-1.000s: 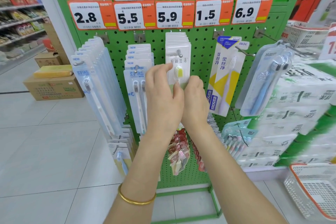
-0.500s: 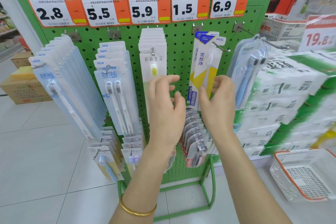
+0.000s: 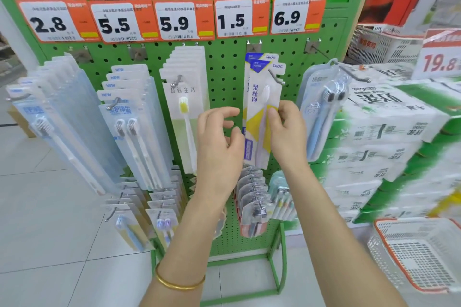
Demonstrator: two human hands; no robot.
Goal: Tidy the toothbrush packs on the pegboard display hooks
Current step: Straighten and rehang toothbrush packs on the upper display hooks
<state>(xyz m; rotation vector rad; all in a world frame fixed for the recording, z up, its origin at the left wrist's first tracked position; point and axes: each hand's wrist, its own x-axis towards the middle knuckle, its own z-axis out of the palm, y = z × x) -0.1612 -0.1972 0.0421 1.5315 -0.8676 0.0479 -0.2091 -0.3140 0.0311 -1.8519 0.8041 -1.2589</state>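
Because the front FROG toothbrush pack (image 3: 262,97) hangs slightly askew on its hook (image 3: 276,78), a little off the pack behind it, the person seems to be squaring it up. The right hand (image 3: 289,132) pinches the pack's right edge, thumb (image 3: 272,114) on the front and the other fingers tucked behind the card, a grip that would let the card be swung or slid along the wire without bending it. The left hand (image 3: 219,137) hovers at the pack's left edge with its fingers loosely curved and nothing in them, probably ready to steady that side; whether its thumb touches the card cannot be told. The pack sits in the upper row of the green pegboard (image 3: 224,70), under the 1.5 price tag (image 3: 232,20), between the white pack with a yellow brush (image 3: 185,107) and the blue twin-brush pack (image 3: 321,112). The pack's lower left corner disappears behind the left hand, and both forearms cover parts of the lower rows of small packs (image 3: 252,197). The small print on the tags is too blurred to read, and the stacked tissue bundles (image 3: 386,132) at the right are smeared.
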